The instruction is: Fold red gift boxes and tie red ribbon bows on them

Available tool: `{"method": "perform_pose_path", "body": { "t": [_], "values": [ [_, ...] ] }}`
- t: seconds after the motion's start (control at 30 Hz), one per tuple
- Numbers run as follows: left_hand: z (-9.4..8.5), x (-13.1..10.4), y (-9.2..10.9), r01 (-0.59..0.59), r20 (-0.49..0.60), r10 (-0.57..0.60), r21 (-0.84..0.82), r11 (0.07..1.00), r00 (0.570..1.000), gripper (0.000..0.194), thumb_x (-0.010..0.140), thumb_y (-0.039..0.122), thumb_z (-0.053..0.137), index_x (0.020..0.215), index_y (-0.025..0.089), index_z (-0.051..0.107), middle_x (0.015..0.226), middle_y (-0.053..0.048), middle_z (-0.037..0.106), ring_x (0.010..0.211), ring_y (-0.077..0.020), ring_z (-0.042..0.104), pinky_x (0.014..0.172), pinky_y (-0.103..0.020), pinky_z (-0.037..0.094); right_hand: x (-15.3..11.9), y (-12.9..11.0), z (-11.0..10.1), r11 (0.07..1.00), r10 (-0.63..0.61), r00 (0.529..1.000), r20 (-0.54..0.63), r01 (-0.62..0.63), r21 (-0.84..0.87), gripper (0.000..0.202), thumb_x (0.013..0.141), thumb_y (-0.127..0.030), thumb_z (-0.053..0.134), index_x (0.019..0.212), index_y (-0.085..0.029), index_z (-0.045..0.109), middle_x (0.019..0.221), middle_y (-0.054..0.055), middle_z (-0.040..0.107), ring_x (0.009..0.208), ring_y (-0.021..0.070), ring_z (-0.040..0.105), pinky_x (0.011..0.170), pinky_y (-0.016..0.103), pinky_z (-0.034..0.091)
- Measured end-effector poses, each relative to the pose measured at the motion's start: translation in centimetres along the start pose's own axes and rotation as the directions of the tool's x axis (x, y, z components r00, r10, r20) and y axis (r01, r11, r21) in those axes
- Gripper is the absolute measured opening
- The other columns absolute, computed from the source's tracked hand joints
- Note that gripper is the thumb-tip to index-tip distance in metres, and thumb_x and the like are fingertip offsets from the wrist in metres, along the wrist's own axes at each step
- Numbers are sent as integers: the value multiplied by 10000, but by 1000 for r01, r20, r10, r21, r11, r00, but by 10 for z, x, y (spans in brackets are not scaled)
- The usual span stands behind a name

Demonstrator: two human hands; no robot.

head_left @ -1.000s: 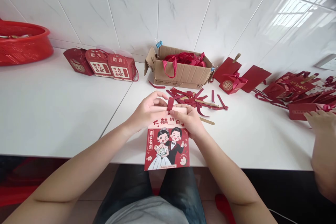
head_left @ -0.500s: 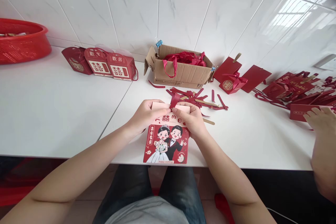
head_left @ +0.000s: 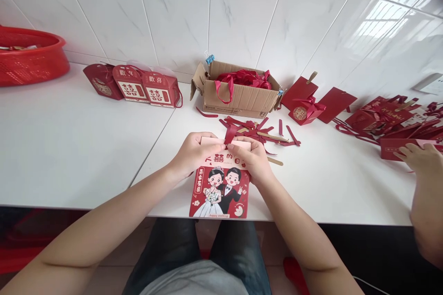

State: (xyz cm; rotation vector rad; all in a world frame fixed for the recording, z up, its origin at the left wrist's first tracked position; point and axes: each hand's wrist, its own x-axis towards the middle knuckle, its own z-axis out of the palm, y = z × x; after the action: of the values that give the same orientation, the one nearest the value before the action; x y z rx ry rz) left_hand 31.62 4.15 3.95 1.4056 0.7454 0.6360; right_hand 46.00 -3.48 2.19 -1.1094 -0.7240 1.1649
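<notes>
A red and pink wedding gift box (head_left: pixel 219 191), printed with a cartoon bride and groom, is held upright at the table's front edge. My left hand (head_left: pixel 192 154) grips its upper left side, thumb on the front face. On the upper right side, my right hand (head_left: pixel 255 157) grips it the same way. The two thumb tips nearly meet below a dark red strap (head_left: pixel 230 133) that rises from the top. The fingers behind the box are partly hidden. Just beyond lie loose red and gold straps (head_left: pixel 256 130) in a pile.
A cardboard box (head_left: pixel 238 100) of red ribbons stands by the wall. Folded red boxes (head_left: pixel 157 90) are at left, near a red basket (head_left: pixel 32 62). More red boxes and bags (head_left: pixel 380 117) lie at right, where another person's hand (head_left: pixel 417 159) touches a red box.
My hands and the wedding gift box hold almost the same pose. At right, the other person's hand has shifted slightly left along with the red box.
</notes>
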Motion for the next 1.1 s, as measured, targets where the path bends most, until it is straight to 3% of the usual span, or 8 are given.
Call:
{"method": "perform_pose_path", "body": {
  "t": [0.2, 0.3, 0.4, 0.5, 0.63, 0.8, 0.93, 1.1],
  "values": [
    [-1, 0, -1, -39, -5, 39, 39, 998, 999, 208, 661, 323, 729, 680, 141, 630, 620, -3, 615, 569, -134, 601, 506, -216, 461, 2, 4, -4, 999, -14, 999, 49, 16, -42, 309, 637, -424, 799, 808, -209, 658, 669, -13, 651, 569, 130, 593, 559, 260, 472],
    [-11, 4, 0, -75, -28, 77, 73, 995, 997, 210, 663, 329, 734, 691, 142, 642, 627, -6, 628, 573, -138, 604, 509, -218, 461, 10, 2, -13, 979, -125, 991, 44, 131, -155, 351, 742, -536, 679, 885, -215, 685, 787, 22, 685, 705, 157, 632, 658, 281, 493],
    [-29, 11, 3, -137, -138, 156, 138, 981, 978, 224, 644, 332, 764, 715, 143, 667, 658, -8, 660, 605, -142, 612, 520, -213, 454, 21, -2, -32, 893, -322, 946, -39, 290, -344, 363, 816, -545, 581, 940, -223, 694, 934, 48, 697, 866, 181, 635, 720, 289, 486],
    [-47, 18, 5, -200, -291, 244, 173, 964, 925, 240, 652, 339, 778, 752, 146, 674, 687, 13, 665, 655, -136, 603, 553, -206, 450, 30, -4, -53, 737, -426, 903, -49, 315, -598, 226, 800, -404, 632, 933, -233, 697, 915, 48, 694, 837, 196, 629, 723, 325, 482],
    [-57, 23, 2, -242, -384, 284, 156, 958, 878, 234, 687, 332, 767, 799, 149, 673, 717, 38, 656, 704, -123, 579, 604, -204, 454, 39, 4, -67, 499, -314, 942, 118, 270, -824, 184, 723, -162, 656, 871, -245, 729, 920, 52, 687, 762, 197, 607, 746, 380, 467],
    [-53, 22, -1, -225, -277, 245, 105, 969, 929, 247, 701, 358, 760, 790, 148, 664, 710, 43, 669, 706, -133, 592, 601, -218, 461, 46, 20, -59, 362, -165, 965, 206, 253, -897, 183, 705, -122, 671, 812, -239, 761, 831, 67, 674, 733, 198, 571, 732, 399, 456],
    [-51, 21, 0, -192, -245, 199, 50, 980, 949, 239, 671, 312, 778, 797, 139, 670, 701, 47, 679, 706, -138, 609, 607, -217, 472, 50, 24, -55, 337, -182, 958, 223, 274, -901, 148, 729, -108, 649, 677, -214, 738, 744, 59, 662, 695, 186, 557, 692, 370, 459],
    [-51, 24, -3, -216, -286, 230, 80, 973, 930, 252, 624, 318, 792, 752, 130, 681, 659, 10, 670, 642, -150, 610, 548, -222, 457, 47, 20, -56, 317, -233, 956, 176, 246, -916, 95, 763, -153, 644, 795, -195, 723, 834, 54, 683, 700, 162, 591, 670, 317, 476]
  ]
}}
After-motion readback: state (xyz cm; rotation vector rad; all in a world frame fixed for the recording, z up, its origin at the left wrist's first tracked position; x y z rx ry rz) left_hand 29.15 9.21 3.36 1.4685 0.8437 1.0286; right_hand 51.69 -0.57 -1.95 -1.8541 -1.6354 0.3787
